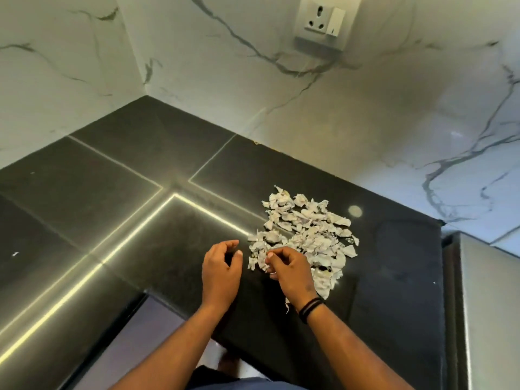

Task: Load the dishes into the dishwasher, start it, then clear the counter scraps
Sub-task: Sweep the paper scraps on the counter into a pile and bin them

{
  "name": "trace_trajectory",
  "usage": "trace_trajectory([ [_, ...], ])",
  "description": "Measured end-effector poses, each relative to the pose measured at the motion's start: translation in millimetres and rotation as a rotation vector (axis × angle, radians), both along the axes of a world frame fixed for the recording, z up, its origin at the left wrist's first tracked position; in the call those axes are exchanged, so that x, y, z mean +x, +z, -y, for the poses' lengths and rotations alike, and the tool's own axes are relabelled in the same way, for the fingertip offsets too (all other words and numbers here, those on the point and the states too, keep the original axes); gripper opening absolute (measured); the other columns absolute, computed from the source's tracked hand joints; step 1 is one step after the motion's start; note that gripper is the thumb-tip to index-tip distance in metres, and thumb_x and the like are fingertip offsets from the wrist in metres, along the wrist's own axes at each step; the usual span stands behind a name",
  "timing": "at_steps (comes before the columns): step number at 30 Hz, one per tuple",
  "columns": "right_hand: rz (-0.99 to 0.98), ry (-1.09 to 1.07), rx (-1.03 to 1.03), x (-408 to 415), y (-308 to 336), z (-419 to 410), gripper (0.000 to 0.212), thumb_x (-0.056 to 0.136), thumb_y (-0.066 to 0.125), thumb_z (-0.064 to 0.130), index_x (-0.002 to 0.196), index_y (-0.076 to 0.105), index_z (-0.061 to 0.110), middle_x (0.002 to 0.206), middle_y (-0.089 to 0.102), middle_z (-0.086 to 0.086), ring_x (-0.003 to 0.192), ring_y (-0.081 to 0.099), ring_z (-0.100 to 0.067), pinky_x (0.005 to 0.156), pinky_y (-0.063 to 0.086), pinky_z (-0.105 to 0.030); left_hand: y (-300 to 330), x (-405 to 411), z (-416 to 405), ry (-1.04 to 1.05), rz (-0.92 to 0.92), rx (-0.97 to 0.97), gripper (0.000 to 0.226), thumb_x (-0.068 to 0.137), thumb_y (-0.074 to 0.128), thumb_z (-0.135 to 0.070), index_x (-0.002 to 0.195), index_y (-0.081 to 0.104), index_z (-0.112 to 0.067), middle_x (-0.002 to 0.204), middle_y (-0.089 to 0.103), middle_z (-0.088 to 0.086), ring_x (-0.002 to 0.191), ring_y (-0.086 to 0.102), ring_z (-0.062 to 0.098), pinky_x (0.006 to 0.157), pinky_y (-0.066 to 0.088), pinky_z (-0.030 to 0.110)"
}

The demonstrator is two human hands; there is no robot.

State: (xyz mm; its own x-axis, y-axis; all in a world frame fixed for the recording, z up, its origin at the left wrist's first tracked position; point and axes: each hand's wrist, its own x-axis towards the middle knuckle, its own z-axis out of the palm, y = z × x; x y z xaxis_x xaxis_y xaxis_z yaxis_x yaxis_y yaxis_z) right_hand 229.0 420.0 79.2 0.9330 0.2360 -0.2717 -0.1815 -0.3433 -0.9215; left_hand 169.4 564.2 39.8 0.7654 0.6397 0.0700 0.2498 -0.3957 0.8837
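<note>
I'm at the scraps (305,235), heaped on the black counter (126,220). Right hand (289,270) pinches a few at the near edge; left hand (222,270) hangs loosely curled, grip released. Better cup left and sweep inward.

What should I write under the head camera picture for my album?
Two hands reach for a pile of paper scraps on the black counter.

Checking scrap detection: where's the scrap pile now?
Head view: scrap pile lies right of centre on the black counter, partly under the right hand.
</note>
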Motion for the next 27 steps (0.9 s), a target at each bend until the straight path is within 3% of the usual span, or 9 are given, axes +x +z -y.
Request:
trace_trajectory([
  [3, 0.057, -0.066, -0.022, 22, 3, -1, 0.015, 0.093, 0.065, 0.011, 0.085, 0.072, 0.021, 0.080, 0.074, -0.006, 0.069, 0.069, -0.018, 0.067, 0.059, -0.034, -16, 20, -10, -0.133, -0.046, 0.134, 0.024, 0.090, 0.068, -0.024, 0.113, 0.071, -0.022, 0.107, 0.064, -0.013, 0.108, 0.055, 0.013, 0.094, 0.044, 0.035],
  [7, 0.168, -0.106, -0.107, 49, 9, 0, 0.015, 0.092, 0.067, 0.011, 0.085, 0.072, 0.023, 0.080, 0.072, 0.002, 0.069, 0.066, -0.009, 0.067, 0.058, -0.029, -21, 37, -12, -0.291, -0.083, 0.264, 0.038, 0.082, 0.052, -0.051, 0.115, 0.069, -0.038, 0.108, 0.061, -0.025, 0.109, 0.047, 0.000, 0.082, 0.029, 0.033],
  [12, 0.304, -0.159, -0.263, 77, 15, 4, 0.015, 0.090, 0.066, 0.010, 0.085, 0.072, 0.022, 0.082, 0.069, 0.012, 0.079, 0.064, -0.001, 0.069, 0.047, -0.010, -28, 47, -8, -0.513, 0.023, 0.268, 0.029, 0.088, 0.057, -0.046, 0.115, 0.067, -0.042, 0.112, 0.059, -0.031, 0.114, 0.049, -0.005, 0.089, 0.033, 0.030],
  [16, 0.460, -0.179, -0.453, 110, 13, -1, 0.010, 0.091, 0.063, 0.014, 0.096, 0.071, 0.017, 0.097, 0.065, 0.003, 0.093, 0.060, -0.012, 0.084, 0.050, -0.027, -26, 47, -8, -0.399, 0.095, 0.197, 0.040, 0.090, 0.059, -0.045, 0.127, 0.062, -0.033, 0.131, 0.050, -0.021, 0.125, 0.046, 0.001, 0.102, 0.036, 0.029],
  [19, 0.524, 0.014, -0.636, 140, 14, -16, 0.018, 0.095, 0.059, 0.024, 0.108, 0.070, 0.016, 0.112, 0.061, -0.001, 0.109, 0.049, -0.018, 0.095, 0.044, -0.029, -28, 47, -5, -0.424, 0.017, 0.275, 0.060, 0.091, 0.055, -0.053, 0.146, 0.047, -0.029, 0.152, 0.038, -0.008, 0.141, 0.032, 0.008, 0.117, 0.029, 0.034],
  [21, 0.560, 0.187, -0.750, 161, 13, -30, 0.029, 0.097, 0.057, 0.032, 0.119, 0.067, 0.017, 0.122, 0.058, -0.003, 0.118, 0.047, -0.022, 0.101, 0.044, -0.036, -30, 47, -3, -0.494, -0.091, 0.381, 0.072, 0.094, 0.044, -0.065, 0.157, 0.031, -0.030, 0.164, 0.023, -0.006, 0.152, 0.015, 0.010, 0.126, 0.014, 0.036],
  [24, 0.484, 0.404, -0.836, 186, 10, -53, 0.053, 0.098, 0.051, 0.045, 0.144, 0.050, 0.019, 0.155, 0.037, -0.008, 0.145, 0.029, -0.029, 0.116, 0.033, -0.044, -27, 49, -3, -0.546, -0.164, 0.470, 0.085, 0.093, 0.021, -0.080, 0.161, 0.012, -0.030, 0.170, 0.001, -0.006, 0.154, -0.008, 0.004, 0.127, -0.003, 0.034],
  [27, 0.433, 0.539, -0.941, 192, -2, -63, 0.058, 0.102, 0.042, 0.048, 0.150, 0.039, 0.016, 0.163, 0.024, -0.008, 0.150, 0.021, -0.030, 0.120, 0.027, -0.047, -20, 49, -3, -0.557, -0.184, 0.481, 0.090, 0.089, 0.013, -0.085, 0.161, 0.002, -0.031, 0.169, -0.013, -0.008, 0.152, -0.017, 0.002, 0.126, -0.005, 0.034],
])
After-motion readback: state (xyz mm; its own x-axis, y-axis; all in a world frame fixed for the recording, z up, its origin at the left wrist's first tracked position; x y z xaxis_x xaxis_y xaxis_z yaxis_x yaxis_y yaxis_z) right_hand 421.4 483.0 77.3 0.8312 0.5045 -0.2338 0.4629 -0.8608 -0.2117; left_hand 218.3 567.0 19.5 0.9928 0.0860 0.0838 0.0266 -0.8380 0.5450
